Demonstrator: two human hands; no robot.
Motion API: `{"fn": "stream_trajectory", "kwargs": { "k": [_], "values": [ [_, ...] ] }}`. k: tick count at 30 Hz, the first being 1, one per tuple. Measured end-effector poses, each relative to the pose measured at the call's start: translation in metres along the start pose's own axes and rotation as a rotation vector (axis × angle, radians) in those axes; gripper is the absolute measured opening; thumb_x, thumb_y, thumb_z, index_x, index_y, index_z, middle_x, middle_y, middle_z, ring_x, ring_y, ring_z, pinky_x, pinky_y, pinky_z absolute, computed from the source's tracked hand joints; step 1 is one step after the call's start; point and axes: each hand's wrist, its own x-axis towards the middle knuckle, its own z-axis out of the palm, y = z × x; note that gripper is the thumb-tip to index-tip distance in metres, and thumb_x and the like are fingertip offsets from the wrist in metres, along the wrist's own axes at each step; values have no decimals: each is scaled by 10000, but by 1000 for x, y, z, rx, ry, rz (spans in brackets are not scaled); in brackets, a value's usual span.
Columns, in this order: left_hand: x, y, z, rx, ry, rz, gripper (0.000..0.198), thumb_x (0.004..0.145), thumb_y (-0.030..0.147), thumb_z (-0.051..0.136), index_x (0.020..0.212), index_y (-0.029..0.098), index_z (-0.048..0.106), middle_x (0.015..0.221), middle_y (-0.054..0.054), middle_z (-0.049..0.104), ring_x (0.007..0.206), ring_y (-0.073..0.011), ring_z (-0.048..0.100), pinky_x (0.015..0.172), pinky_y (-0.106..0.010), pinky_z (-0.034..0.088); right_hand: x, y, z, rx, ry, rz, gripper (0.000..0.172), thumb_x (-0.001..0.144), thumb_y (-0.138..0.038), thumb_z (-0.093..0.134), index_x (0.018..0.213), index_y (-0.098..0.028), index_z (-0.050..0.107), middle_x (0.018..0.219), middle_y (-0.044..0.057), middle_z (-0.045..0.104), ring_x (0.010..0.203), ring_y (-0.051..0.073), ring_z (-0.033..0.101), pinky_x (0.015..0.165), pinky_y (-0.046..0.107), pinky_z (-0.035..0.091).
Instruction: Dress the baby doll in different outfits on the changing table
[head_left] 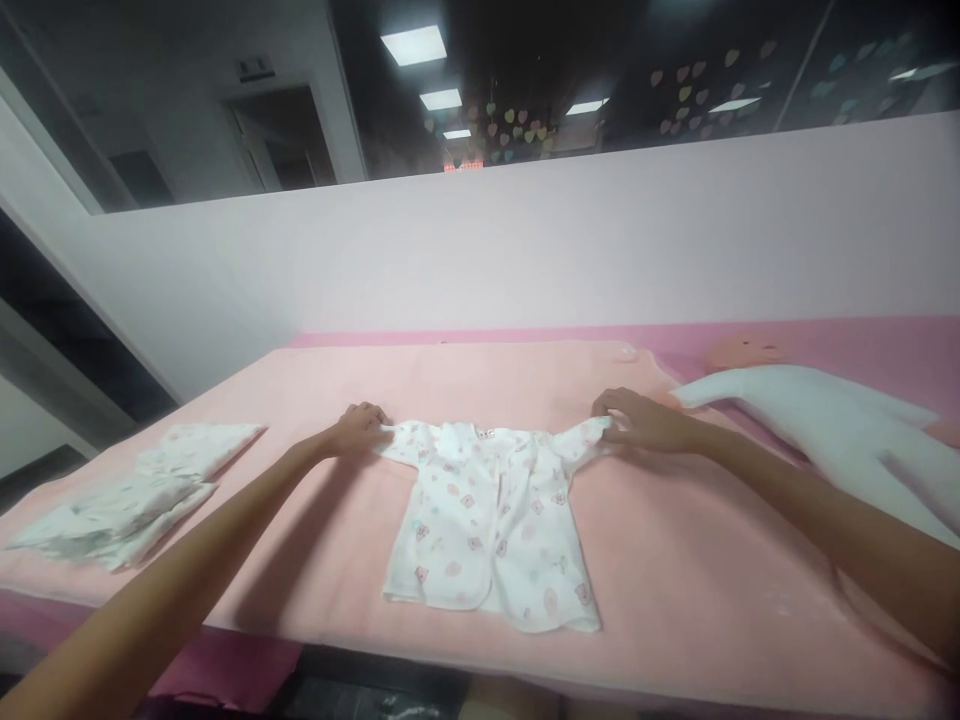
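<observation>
Pale pink matting [712,580] spreads before a white wall [525,250]; the left hand [358,428] and right hand [637,420], well apart with fingers curled, pinch opposite sleeve ends of a patterned white shirt [480,530], laid out between them; folded clothes [142,490] rest left of the left hand, a white-clad doll [832,415] right of the right hand.

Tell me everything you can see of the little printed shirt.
The little shirt is white with scattered pinkish motifs, some like bear faces, and looks like soft fabric. It lies spread on the pink cover, lightly creased, neckline at the far side, front opening showing, hem curved at the opening. The left hand and right hand pinch its sleeve ends.
</observation>
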Motion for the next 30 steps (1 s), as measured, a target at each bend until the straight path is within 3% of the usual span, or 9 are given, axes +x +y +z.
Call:
{"fn": "stream_trajectory", "kwargs": {
  "k": [3, 7, 11, 14, 17, 19, 24, 27, 30],
  "values": [
    [-12, -2, -10, -153, -63, -35, 544, 764, 671, 652, 1057, 213, 638, 976, -67, 691, 861, -261, 658, 700, -331, 515, -20, 0, -25, 90, -103, 165, 352, 913, -588, 595, 885, -237, 597, 897, 32, 671, 784, 227, 605, 690, 321, 441],
    [-20, -20, -19, -297, 83, -125, 597, 736, 666, 722, 1079, 193, 598, 1012, -66, 707, 858, -223, 673, 703, -310, 528, -41, 8, -36, 116, -96, 306, 448, 877, -666, 615, 814, -228, 545, 824, 19, 639, 748, 212, 586, 657, 311, 393],
    [-21, -39, -13, -262, 165, -205, 588, 746, 599, 732, 1150, 199, 583, 1135, -84, 716, 906, -226, 692, 743, -316, 542, -45, 21, -8, 1, -11, 450, 437, 847, -653, 610, 833, -219, 555, 859, 55, 664, 742, 237, 605, 632, 329, 400],
    [-23, -38, -4, -51, 213, -190, 467, 831, 533, 658, 1163, 211, 588, 1189, -80, 707, 935, -240, 681, 792, -346, 527, -42, 19, 19, -113, 137, 417, 322, 853, -517, 590, 917, -201, 596, 918, 102, 684, 830, 287, 636, 694, 369, 454],
    [-27, -13, 5, 191, 342, -81, 357, 912, 484, 571, 1137, 210, 614, 1240, -103, 672, 1027, -291, 642, 875, -422, 498, -36, -8, 36, -199, 362, 212, 340, 872, -404, 564, 1116, -176, 624, 1100, 154, 679, 1055, 351, 617, 882, 455, 474],
    [-28, 16, 12, 247, 396, 60, 319, 949, 465, 536, 1118, 213, 634, 1224, -110, 663, 1066, -310, 614, 915, -456, 482, -28, -41, 41, -93, 366, 99, 339, 920, -381, 537, 1200, -204, 610, 1179, 136, 668, 1096, 327, 609, 932, 455, 473],
    [-29, 104, 41, 132, 278, 449, 345, 1027, 478, 453, 1180, 236, 646, 1300, -93, 636, 1211, -289, 570, 1052, -466, 448, 5, -126, 39, 95, 121, -163, 306, 981, -376, 536, 1260, -268, 596, 1262, 74, 662, 1137, 269, 599, 980, 418, 465],
    [-34, 138, 69, 113, 158, 462, 453, 1046, 537, 396, 1305, 233, 611, 1480, -108, 553, 1357, -311, 503, 1134, -513, 399, 32, -148, 39, -14, -6, -264, 261, 974, -302, 532, 1205, -225, 627, 1244, 95, 682, 1151, 285, 590, 1039, 458, 416],
    [-42, 148, 96, 105, 32, 390, 601, 1050, 598, 343, 1505, 228, 471, 1628, -114, 416, 1509, -330, 355, 1217, -553, 308, 56, -148, 37, -92, -180, -185, 205, 946, -303, 563, 1087, -196, 666, 1140, 126, 708, 1089, 310, 608, 996, 477, 427]
  ]
}}
